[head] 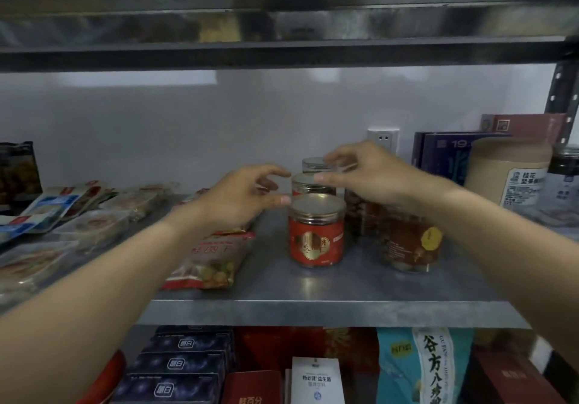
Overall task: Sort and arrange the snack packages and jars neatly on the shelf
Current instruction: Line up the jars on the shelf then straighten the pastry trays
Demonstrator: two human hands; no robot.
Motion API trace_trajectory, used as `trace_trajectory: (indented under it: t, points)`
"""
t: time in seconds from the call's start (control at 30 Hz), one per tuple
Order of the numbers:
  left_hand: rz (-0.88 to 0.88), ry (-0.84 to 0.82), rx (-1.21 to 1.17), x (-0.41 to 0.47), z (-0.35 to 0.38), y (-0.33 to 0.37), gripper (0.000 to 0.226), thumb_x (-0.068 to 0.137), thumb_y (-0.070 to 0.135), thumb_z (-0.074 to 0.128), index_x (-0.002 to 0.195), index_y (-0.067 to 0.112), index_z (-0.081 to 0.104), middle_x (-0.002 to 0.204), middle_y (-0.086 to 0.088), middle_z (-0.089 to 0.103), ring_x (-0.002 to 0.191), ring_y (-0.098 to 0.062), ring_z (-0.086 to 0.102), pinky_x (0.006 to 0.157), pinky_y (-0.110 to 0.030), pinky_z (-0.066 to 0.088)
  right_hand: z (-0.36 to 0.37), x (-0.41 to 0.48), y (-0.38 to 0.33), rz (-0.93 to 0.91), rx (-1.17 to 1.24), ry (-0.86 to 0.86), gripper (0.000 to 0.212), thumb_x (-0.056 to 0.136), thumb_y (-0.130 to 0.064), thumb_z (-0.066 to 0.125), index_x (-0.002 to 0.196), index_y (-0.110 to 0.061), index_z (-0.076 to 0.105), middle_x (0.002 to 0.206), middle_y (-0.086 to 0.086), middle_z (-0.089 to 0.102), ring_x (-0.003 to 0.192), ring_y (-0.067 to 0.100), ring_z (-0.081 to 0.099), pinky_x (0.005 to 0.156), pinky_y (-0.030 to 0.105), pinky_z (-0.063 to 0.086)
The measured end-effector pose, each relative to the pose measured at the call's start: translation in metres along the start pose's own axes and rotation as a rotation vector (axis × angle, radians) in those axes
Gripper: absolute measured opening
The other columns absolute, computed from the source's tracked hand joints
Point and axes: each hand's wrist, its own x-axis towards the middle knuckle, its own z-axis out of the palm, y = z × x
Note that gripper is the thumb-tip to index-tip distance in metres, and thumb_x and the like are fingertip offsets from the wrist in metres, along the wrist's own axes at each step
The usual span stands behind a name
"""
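Note:
A row of three metal-lidded jars runs front to back on the grey shelf: a red-labelled jar in front, a second jar behind it, a third jar at the back. My left hand hovers left of the second jar, thumb and fingers spread and loosely curved, holding nothing. My right hand hovers on the right, its thumb tip at that jar's lid rim. A clear jar of nuts with a yellow sticker stands under my right forearm.
A red snack bag lies left of the jars, with several flat packets further left. A tan canister, a dark box and a black-lidded jar stand at right. The lower shelf holds boxes and a blue bag.

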Motion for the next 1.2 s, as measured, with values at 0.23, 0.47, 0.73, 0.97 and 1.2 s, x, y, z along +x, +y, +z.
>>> trace_trajectory:
  t: [0.23,0.47,0.73,0.97,1.2]
  points:
    - [-0.023,0.002,0.193,0.042,-0.023,-0.006,0.037,0.088,0.029,0.067,0.124,0.031,0.057,0.121,-0.005,0.059,0.106,-0.017,0.059,0.077,-0.025,0.05,-0.011,0.052,-0.007,0.105,-0.216,-0.108,0.057,0.086,-0.047,0.067,0.134,-0.019,0.054,0.14,0.004,0.05,0.127,0.022,0.048,0.101,0.032,0.039]
    - [0.003,-0.152,0.215,0.097,-0.009,-0.027,0.044,0.087,0.032,0.068,0.128,0.029,0.055,0.13,-0.006,0.058,0.119,-0.017,0.055,0.087,-0.025,0.044,0.021,0.095,-0.005,0.283,-0.406,-0.28,0.079,0.078,-0.06,0.068,0.139,-0.013,0.047,0.141,0.004,0.048,0.121,0.021,0.047,0.089,0.029,0.04]
    - [0.023,-0.318,0.179,0.114,0.0,-0.056,0.051,0.087,0.031,0.069,0.134,0.026,0.05,0.126,-0.005,0.062,0.114,-0.018,0.058,0.097,-0.031,0.046,0.042,0.108,-0.008,0.319,-0.381,-0.321,0.088,0.08,-0.055,0.068,0.149,-0.016,0.029,0.149,0.002,0.039,0.131,0.02,0.04,0.092,0.025,0.033]
    - [0.031,-0.169,-0.081,0.113,-0.024,-0.058,0.076,0.075,0.036,0.078,0.14,0.031,0.04,0.123,-0.001,0.056,0.109,-0.016,0.058,0.09,-0.032,0.051,0.037,0.111,-0.024,0.297,-0.231,0.016,0.078,0.073,-0.063,0.068,0.127,-0.014,0.042,0.11,0.002,0.052,0.092,0.017,0.049,0.059,0.026,0.038]
    - [0.09,0.011,-0.259,0.117,-0.031,-0.045,0.052,0.076,0.032,0.077,0.123,0.028,0.056,0.114,-0.002,0.062,0.104,-0.012,0.061,0.075,-0.023,0.055,0.031,0.121,-0.036,0.321,0.007,0.171,0.09,0.05,-0.071,0.079,0.112,-0.011,0.056,0.101,0.003,0.065,0.087,0.019,0.064,0.074,0.033,0.057]
